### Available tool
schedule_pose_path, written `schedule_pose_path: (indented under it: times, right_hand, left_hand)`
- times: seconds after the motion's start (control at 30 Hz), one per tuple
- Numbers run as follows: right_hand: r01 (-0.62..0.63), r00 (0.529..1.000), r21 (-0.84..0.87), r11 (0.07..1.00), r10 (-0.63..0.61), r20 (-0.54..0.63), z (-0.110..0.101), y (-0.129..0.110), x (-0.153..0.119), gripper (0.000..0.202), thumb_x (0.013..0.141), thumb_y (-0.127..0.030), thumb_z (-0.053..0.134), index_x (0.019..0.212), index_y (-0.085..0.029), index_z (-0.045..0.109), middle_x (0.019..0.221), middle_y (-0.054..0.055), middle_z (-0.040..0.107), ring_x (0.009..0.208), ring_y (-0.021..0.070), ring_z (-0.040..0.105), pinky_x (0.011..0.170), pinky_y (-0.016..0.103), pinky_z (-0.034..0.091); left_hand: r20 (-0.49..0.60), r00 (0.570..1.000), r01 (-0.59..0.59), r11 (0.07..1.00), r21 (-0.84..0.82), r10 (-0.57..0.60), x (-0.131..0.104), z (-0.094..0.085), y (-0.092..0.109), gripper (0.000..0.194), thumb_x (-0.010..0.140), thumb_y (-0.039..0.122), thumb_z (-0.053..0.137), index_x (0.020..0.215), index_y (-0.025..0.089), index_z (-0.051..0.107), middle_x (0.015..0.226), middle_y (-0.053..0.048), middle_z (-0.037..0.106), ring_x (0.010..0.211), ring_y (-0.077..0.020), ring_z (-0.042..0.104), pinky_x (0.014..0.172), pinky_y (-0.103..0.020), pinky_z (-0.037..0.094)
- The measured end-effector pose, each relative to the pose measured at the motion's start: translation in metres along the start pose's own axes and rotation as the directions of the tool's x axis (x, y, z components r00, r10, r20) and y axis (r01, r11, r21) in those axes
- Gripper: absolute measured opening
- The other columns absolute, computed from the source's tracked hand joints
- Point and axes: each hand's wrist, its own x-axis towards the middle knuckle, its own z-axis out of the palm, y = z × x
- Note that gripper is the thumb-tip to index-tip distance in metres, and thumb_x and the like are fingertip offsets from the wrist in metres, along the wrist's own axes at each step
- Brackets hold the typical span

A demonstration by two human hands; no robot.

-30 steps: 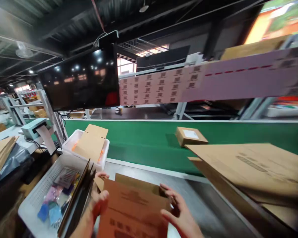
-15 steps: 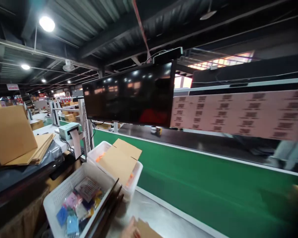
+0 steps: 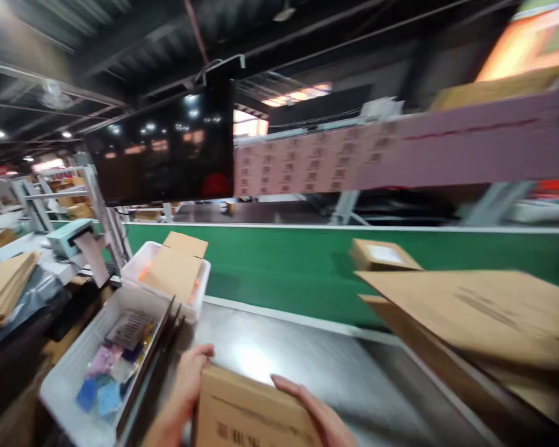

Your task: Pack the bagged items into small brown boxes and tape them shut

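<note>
At the bottom of the view is a brown cardboard box with dark print on its face, over the metal worktop. My left hand grips its left side, the fingertips at the upper corner. Along the right edge lies my right hand, its fingers against the cardboard; the lower part of this hand and of the box is cut off by the frame. Just left of my left hand stands a white basket with small colourful plastic packets inside.
A second white basket bears a flat cardboard piece. Large cardboard sticks out at the right. Behind runs a green conveyor belt carrying a small labelled box. A dark screen and a pink code sheet hang above.
The view has swung to the right, bringing the large cardboard and the labelled box into sight. Both my hands now show on a cardboard box; before, one blurred hand beside cardboard showed at the bottom edge.
</note>
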Motion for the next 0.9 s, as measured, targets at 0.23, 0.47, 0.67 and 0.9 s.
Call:
schedule_pose_path:
  times: [0.23,0.47,0.67,0.9]
  right_hand:
    - [0.606,0.785,-0.253,0.754,-0.618,0.037,-0.011,0.009,-0.032,0.054,0.1,-0.049,0.046,0.14,-0.019,0.069,0.145,0.017,0.066,0.135,0.0325,0.061,0.119,0.054,0.048]
    - [0.726,0.621,-0.532,0.436,-0.747,0.236,-0.013,0.149,-0.104,0.072,0.099,-0.026,0.045,0.168,-0.02,0.027,0.162,0.018,0.051,0.158,0.0329,0.039,0.122,0.061,0.045]
    - [-0.021,0.835,-0.693,0.72,-0.369,-0.408,-0.136,0.166,-0.108,0.046,0.091,-0.026,0.054,0.136,-0.016,0.064,0.143,0.018,0.067,0.141,0.0337,0.056,0.119,0.058,0.045]
    - [-0.484,0.797,-0.566,0.667,0.067,-0.601,-0.205,0.168,-0.094,0.013,0.06,-0.02,0.068,0.07,-0.022,0.061,0.057,0.002,0.06,0.065,0.0275,0.068,0.064,0.037,0.052]
  left_hand:
    - [0.248,0.824,-0.561,0.797,0.226,0.509,0.006,-0.029,-0.032,0.056,0.104,0.052,0.047,0.15,0.025,0.063,0.167,-0.006,0.05,0.158,-0.03,0.04,0.136,-0.049,0.024]
    - [0.468,0.681,-0.731,0.485,0.481,0.563,-0.002,-0.061,-0.17,0.047,0.101,0.033,0.055,0.145,0.042,0.066,0.17,0.002,0.046,0.149,-0.0287,0.055,0.121,-0.046,0.05]
    - [0.498,0.694,-0.72,0.478,0.504,0.521,-0.008,-0.055,-0.163,0.037,0.102,0.038,0.056,0.132,0.036,0.077,0.167,-0.001,0.049,0.142,-0.0298,0.061,0.115,-0.042,0.056]
    - [0.471,0.638,-0.77,0.479,0.422,0.61,-0.006,-0.027,-0.167,0.038,0.105,0.035,0.049,0.129,0.027,0.079,0.161,-0.012,0.054,0.139,-0.0308,0.061,0.108,-0.045,0.059]
